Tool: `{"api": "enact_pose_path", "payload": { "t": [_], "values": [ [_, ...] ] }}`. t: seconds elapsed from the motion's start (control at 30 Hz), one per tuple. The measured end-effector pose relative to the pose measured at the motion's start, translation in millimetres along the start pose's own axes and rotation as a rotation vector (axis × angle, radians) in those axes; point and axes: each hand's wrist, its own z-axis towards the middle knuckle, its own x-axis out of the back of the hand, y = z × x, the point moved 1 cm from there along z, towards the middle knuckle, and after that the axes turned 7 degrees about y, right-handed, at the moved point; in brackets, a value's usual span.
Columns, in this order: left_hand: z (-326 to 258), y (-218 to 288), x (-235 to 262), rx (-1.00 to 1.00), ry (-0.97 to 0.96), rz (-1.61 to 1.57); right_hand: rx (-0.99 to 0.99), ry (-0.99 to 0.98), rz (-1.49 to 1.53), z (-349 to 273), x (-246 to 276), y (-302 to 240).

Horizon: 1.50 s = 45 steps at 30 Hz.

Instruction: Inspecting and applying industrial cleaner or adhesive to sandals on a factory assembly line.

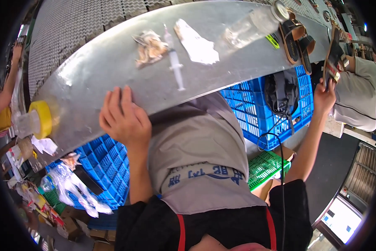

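My left hand (127, 119) rests on the near edge of the metal table (112, 75), fingers stretched out and holding nothing. Out to the right, my right hand (324, 98) is closed on a dark sandal (332, 56) with metal buckles, held upright by its lower end. Beside it on the table lie two black sandals (291, 42) with tan edges. A syringe (174, 62) lies ahead of my left hand, between a crumpled brownish wad (149, 48) and a crumpled white sheet (195, 44). A clear bottle (252, 27) lies on its side near a lime-green tool (273, 40).
A yellow tape roll (41, 119) sits at the table's left end. Blue crates (242, 106) stand below the edge, one bearing a black bag (281, 92). A textured conveyor belt (75, 33) runs behind. Another person's arm (8, 83) shows at left; someone in grey (359, 94) is at right.
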Motion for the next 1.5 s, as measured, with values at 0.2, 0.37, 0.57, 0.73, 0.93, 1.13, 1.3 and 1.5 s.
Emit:
{"api": "enact_pose_path", "payload": {
  "t": [0.2, 0.37, 0.57, 0.73, 0.93, 1.13, 1.3, 1.5],
  "values": [
    [2, -1, 6, 0.023, -0.149, -0.039, -0.071, 0.287, -0.140, 102, -7, 2],
    [4, -2, 8, -0.011, -0.182, -0.065, -0.147, 0.349, -0.204, 158, 44, -2],
    [6, -7, 7, -0.060, -0.230, -0.007, -0.153, 0.482, -0.639, 102, 20, 22],
    [7, -1, -5, -0.119, -0.103, 0.011, -0.234, 0.241, -1.316, -20, 29, 25],
    [1, -7, -14, -0.134, 0.005, -0.079, -0.358, 0.310, -1.518, -125, -14, 77],
    [-5, -13, -14, -0.070, -0.018, -0.153, -0.393, 0.450, -1.066, -142, -23, 107],
    [-6, -11, -15, -0.003, -0.021, -0.134, -0.421, 0.537, -0.665, -145, -10, 116],
    [-2, -6, -16, -0.002, -0.027, -0.111, -0.412, 0.585, -0.735, -141, -10, 111]
  ]
}}
